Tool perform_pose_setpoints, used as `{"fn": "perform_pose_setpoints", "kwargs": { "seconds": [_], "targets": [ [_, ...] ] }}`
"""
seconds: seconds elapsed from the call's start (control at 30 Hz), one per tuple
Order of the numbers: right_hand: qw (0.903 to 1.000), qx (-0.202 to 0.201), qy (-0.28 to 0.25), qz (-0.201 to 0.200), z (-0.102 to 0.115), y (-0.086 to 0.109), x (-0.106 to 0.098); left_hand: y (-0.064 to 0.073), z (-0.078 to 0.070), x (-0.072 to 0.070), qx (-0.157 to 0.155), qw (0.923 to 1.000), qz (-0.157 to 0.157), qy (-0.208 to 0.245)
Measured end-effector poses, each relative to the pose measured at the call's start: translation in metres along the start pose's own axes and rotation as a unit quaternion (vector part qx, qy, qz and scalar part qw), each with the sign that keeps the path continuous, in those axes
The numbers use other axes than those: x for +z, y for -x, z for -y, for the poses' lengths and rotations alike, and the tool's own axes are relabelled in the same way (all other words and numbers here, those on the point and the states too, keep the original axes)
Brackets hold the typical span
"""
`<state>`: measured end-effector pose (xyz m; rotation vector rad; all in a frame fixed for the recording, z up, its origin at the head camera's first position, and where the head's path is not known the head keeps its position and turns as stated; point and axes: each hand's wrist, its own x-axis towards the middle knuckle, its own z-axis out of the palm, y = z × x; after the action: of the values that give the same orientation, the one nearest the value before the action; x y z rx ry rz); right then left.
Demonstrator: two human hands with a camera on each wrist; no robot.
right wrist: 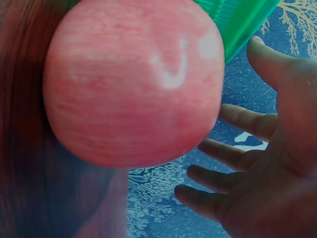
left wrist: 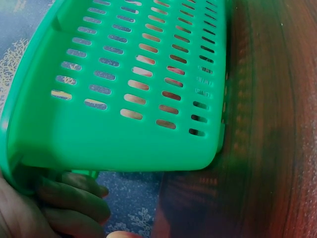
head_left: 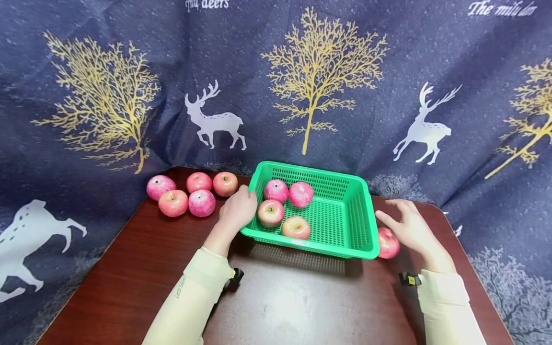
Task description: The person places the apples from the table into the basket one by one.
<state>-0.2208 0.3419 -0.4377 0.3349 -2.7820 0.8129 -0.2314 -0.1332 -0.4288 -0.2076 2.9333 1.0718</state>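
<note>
A green perforated plastic basket (head_left: 327,223) is in the middle of the table in the head view, with several red apples (head_left: 270,213) in its left half. My left hand (head_left: 239,208) grips the rim at the basket's left end; the left wrist view shows its fingers (left wrist: 74,203) curled under the rim beside the slotted wall. Just outside the basket's right end sits another red apple (head_left: 388,243). My right hand (head_left: 411,227) is spread beside and above that apple, its thumb near the basket's rim. In the right wrist view, the fingers look straight and nothing is gripped.
More apples (head_left: 173,203) stand in a group on the table's left side, beyond my left hand. The brown wooden table (head_left: 276,302) meets a dark blue cloth (head_left: 258,72) printed with deer and trees at the back and sides.
</note>
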Motion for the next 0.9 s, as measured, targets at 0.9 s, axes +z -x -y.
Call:
{"fn": "perform_pose_setpoints", "kwargs": {
  "seconds": [0.9],
  "targets": [
    [0.9885, -0.049, -0.011, 0.143, -0.004, -0.005, 0.012, -0.001, 0.001, 0.001, 0.002, 1.0, -0.003, -0.002]
  ]
}}
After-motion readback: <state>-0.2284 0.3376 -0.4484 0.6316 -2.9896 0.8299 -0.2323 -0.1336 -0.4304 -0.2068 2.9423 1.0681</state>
